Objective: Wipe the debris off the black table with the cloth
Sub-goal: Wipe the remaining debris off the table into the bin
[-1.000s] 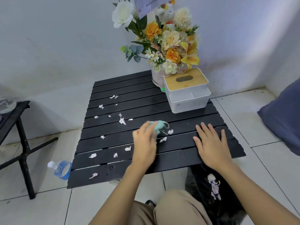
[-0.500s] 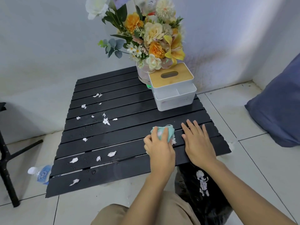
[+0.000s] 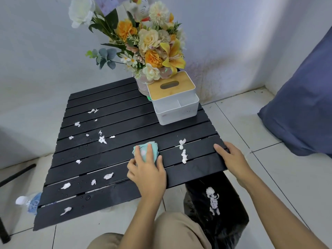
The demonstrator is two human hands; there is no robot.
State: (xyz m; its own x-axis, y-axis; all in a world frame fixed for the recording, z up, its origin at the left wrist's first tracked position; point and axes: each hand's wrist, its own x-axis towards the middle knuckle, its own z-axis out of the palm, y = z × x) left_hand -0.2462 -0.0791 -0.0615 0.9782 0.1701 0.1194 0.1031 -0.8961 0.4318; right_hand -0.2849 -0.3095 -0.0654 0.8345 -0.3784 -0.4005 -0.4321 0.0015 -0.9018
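Note:
The black slatted table [image 3: 116, 114] carries several white paper scraps [image 3: 102, 139] over its left half and near front. My left hand [image 3: 148, 172] presses a bunched teal cloth [image 3: 152, 150] flat on the slats near the table's middle front. A small clump of scraps [image 3: 183, 153] lies on the slats between the cloth and the right edge. My right hand [image 3: 231, 159] grips the table's right edge, thumb on top and fingers curled around the rim.
A flower bouquet in a vase [image 3: 143, 51] and a white tissue box with a wooden lid [image 3: 175, 99] stand at the table's back right. A black bag [image 3: 215, 203] holding scraps sits under the front right corner. A water bottle [image 3: 29, 202] lies on the floor at left, a blue cushion [image 3: 301, 108] at right.
My right hand moved from lying flat on the slats to gripping the right edge. The cloth and my left hand shifted left, leaving a clump of scraps uncovered on the right.

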